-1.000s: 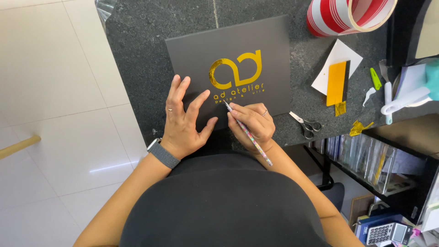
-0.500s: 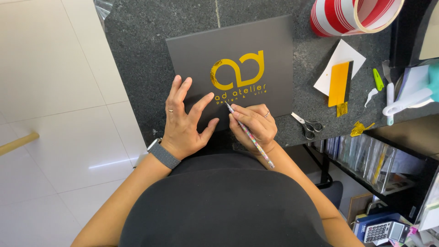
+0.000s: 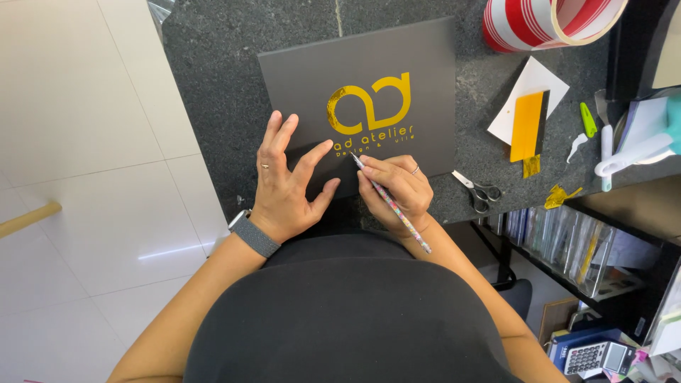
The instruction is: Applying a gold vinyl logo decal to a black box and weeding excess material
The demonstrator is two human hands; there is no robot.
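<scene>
A dark grey board [image 3: 305, 78] with a gold emblem and small gold lettering lies on the black stone counter [image 3: 213, 85]. My left hand [image 3: 287, 184] presses flat on the board's near left part, fingers spread, a grey watch band on the wrist. My right hand [image 3: 397, 188] grips a thin patterned pen-like tool [image 3: 394, 207], its tip touching the board just under the small lettering.
Small scissors [image 3: 479, 190] lie to the right of the board. Beyond them are a yellow strip on white paper [image 3: 528, 124], gold foil scraps [image 3: 560, 195], a green tool [image 3: 587, 119], and a red-and-white striped roll [image 3: 546, 21]. Shelves and a calculator [image 3: 592, 358] sit lower right.
Both hands stay nearly in place; the view has shifted slightly, and the tool tip stays under the lettering.
</scene>
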